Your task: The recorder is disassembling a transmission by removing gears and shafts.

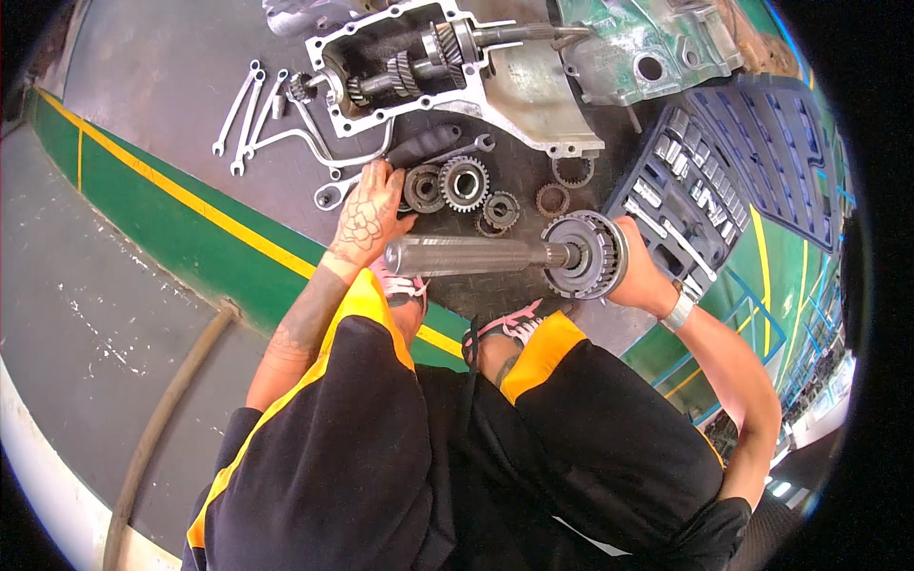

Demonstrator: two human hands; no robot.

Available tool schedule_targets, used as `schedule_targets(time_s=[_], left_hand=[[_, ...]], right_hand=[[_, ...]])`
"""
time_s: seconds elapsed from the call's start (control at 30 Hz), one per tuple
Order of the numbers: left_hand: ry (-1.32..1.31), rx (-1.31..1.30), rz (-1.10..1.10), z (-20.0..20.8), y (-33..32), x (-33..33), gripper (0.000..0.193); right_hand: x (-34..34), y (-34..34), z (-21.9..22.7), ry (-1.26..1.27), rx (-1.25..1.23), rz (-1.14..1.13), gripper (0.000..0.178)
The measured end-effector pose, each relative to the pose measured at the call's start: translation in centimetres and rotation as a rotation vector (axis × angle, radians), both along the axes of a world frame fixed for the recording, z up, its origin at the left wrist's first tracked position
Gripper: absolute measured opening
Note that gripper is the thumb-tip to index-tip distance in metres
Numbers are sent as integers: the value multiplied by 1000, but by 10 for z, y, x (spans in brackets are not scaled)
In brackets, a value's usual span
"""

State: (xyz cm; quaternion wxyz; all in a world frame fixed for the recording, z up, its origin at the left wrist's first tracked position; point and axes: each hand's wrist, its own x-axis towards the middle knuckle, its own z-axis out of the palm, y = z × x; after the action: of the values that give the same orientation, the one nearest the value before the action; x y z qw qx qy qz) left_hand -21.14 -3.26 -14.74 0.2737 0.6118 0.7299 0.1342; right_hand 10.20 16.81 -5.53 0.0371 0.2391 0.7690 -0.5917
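Observation:
My right hand (644, 274) grips the toothed, drum-like end of a metal gear shaft (466, 255). The shaft lies nearly level above the floor mat, its long bare end pointing left. My left hand (369, 214) reaches down to the left side of a dark ring gear (425, 188), fingers and thumb around its edge; its fingertips are partly hidden. Beside that gear stands a bright toothed gear (465, 184), with a smaller gear (500, 209) close by. A ratchet (330, 195) lies by the left wrist. A dark-handled tool (424, 145) lies beyond the fingers.
An opened gearbox housing (347, 52) with gears inside lies at the far side. Several wrenches (231, 109) are at the left, near a bent metal rod (309, 141). Thin toothed rings (552, 200) and an open socket set (657, 205) lie to the right.

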Motion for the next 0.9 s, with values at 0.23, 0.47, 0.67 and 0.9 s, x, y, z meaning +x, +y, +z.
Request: schedule_targets(time_s=[0.23, 0.47, 0.67, 0.9], left_hand=[[87, -17, 78, 16, -9, -29, 54], [-1457, 242, 717, 131, 52, -11, 75], [-1556, 145, 560, 118, 36, -23, 87], [-1550, 270, 675, 108, 31, -13, 91]], right_hand=[[1, 1, -2, -24, -46, -174, 29], [-12, 3, -4, -79, -27, -67, 30], [-24, 5, 5, -133, -84, -47, 30], [-21, -3, -3, -155, -182, -122, 32]])
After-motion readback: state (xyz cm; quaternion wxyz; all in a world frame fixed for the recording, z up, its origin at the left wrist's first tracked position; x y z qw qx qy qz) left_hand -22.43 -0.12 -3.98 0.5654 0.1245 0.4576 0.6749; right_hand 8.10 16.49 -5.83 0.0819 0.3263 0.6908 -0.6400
